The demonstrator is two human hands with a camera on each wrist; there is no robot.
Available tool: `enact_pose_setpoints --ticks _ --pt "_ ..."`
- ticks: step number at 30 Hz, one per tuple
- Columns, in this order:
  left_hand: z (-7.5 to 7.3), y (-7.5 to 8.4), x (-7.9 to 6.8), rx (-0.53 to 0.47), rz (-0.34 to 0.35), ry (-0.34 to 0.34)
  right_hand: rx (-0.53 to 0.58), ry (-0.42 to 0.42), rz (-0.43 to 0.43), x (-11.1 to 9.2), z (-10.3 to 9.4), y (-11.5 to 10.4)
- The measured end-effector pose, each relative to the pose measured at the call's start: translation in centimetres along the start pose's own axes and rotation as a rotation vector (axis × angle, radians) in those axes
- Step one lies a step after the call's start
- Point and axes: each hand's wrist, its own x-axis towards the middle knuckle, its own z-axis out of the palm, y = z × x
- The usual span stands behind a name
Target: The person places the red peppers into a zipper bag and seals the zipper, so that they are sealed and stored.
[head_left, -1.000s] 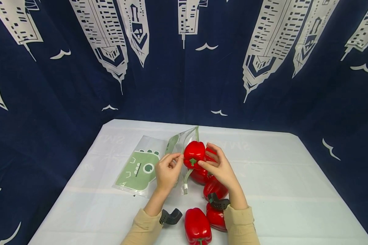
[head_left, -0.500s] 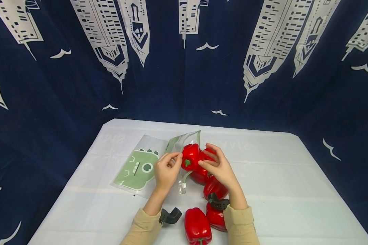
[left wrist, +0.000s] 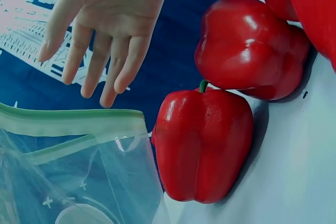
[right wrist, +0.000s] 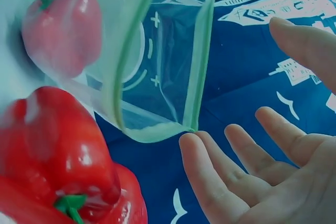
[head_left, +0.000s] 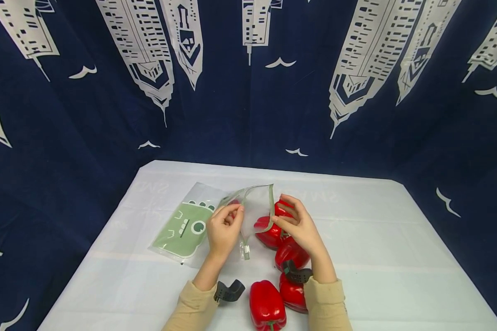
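Note:
My left hand [head_left: 224, 230] pinches the green-edged rim of a clear zipper bag [head_left: 260, 204], whose mouth gapes to the right. Inside it lies a red bell pepper [right wrist: 63, 30], seen through the plastic in the right wrist view; in the head view the left hand hides most of it. At the mouth's right edge is my right hand [head_left: 300, 227], fingers spread and holding nothing. In the right wrist view one fingertip [right wrist: 191, 142] meets the bag's lower corner, touching or nearly so. Beside the bag stand more bell peppers [left wrist: 205, 148] with green stems.
A flat clear bag with a green cartoon face [head_left: 186, 230] lies left of my left hand. Red bell peppers [head_left: 267, 303] run in a rough line from behind the right hand to the near side of the white table [head_left: 377, 257]. A dark blue printed cloth [head_left: 248, 119] hangs behind.
The bell pepper that was between my hands has moved left and gone into the bag's mouth. The bag's rim has sagged a little lower. My right hand has barely shifted.

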Motion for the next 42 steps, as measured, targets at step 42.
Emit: enact_pose_setpoints --ticks 42 --pt "-0.2 -0.7 0.2 -0.016 -0.013 0.021 -0.094 -0.027 0.056 0.3 -3.4 5.0"
